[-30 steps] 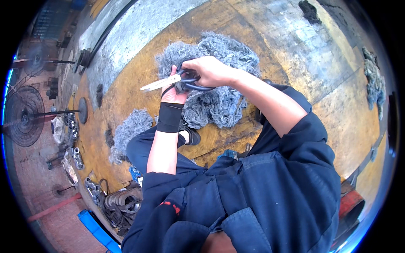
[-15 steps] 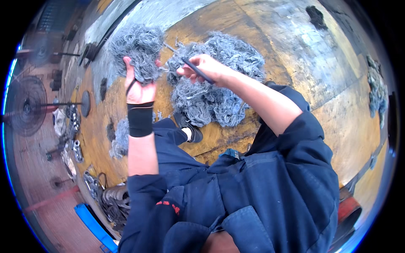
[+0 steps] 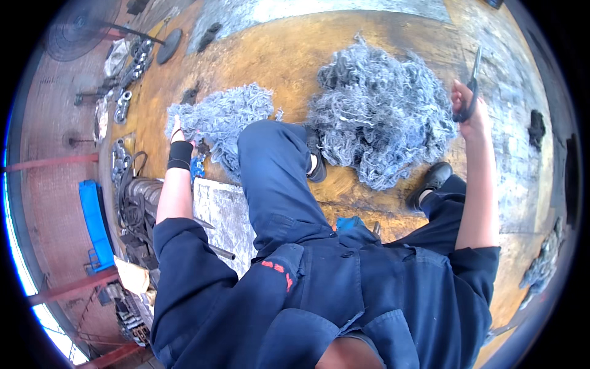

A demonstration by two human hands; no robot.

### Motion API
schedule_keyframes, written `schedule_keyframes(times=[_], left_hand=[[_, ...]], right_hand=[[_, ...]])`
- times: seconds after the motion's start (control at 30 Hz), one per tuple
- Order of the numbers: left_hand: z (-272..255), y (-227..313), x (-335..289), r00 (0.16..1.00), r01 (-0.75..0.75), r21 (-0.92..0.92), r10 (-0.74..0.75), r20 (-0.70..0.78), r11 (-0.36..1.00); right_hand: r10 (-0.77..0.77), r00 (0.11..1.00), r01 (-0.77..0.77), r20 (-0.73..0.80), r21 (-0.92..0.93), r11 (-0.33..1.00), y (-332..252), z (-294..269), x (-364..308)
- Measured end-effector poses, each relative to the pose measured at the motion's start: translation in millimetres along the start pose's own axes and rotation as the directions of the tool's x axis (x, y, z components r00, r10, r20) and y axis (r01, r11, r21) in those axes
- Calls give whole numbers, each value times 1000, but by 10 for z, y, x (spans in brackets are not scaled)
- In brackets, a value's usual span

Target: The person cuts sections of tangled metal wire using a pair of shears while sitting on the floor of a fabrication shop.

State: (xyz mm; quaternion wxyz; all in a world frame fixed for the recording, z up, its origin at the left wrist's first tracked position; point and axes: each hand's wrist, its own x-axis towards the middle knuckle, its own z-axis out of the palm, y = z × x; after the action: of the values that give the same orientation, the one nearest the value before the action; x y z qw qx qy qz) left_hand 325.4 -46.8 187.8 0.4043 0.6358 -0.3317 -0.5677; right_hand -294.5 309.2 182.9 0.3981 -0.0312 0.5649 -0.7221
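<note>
My right hand (image 3: 472, 114), out to the right, is closed round the dark handles of a pair of scissors (image 3: 475, 77), whose blades point away from me. Between my feet lies a big heap of tangled grey yarn waste (image 3: 381, 117), just left of that hand. My left hand (image 3: 178, 134), below a black wrist band (image 3: 179, 155), is at the near-left edge of a smaller grey yarn pile (image 3: 230, 117). The yarn hides most of its fingers, so their grip does not show. A small blue scrap (image 3: 197, 166) lies beside that wrist.
A stand fan (image 3: 166, 46) is at the far left. Metal parts (image 3: 123, 107) and dark hoses (image 3: 138, 197) line the left side, near a blue object (image 3: 96, 224). A metal rod (image 3: 222, 252) sticks out by my left thigh. More grey yarn (image 3: 544, 264) lies right.
My left hand has carried its yarn clump down and left to the smaller pile. My right hand has swung right with the scissors, away from the clump. The view has shifted.
</note>
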Motion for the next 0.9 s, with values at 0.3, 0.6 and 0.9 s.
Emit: schedule_keyframes(times=[0.3,0.6,0.9], left_hand=[[-212,335,369,856,-117,278,239,-459,953],[2424,-544,-144,806,-457,435,154,572,776],[3886,-2434,-894,654,-750,659,-93,751,56]], right_hand=[[-16,998,17,-56,16,1000,-9,38,136],[-20,999,-5,49,457,890,-50,-33,180],[98,995,-87,11,559,824,-251,-43,21]])
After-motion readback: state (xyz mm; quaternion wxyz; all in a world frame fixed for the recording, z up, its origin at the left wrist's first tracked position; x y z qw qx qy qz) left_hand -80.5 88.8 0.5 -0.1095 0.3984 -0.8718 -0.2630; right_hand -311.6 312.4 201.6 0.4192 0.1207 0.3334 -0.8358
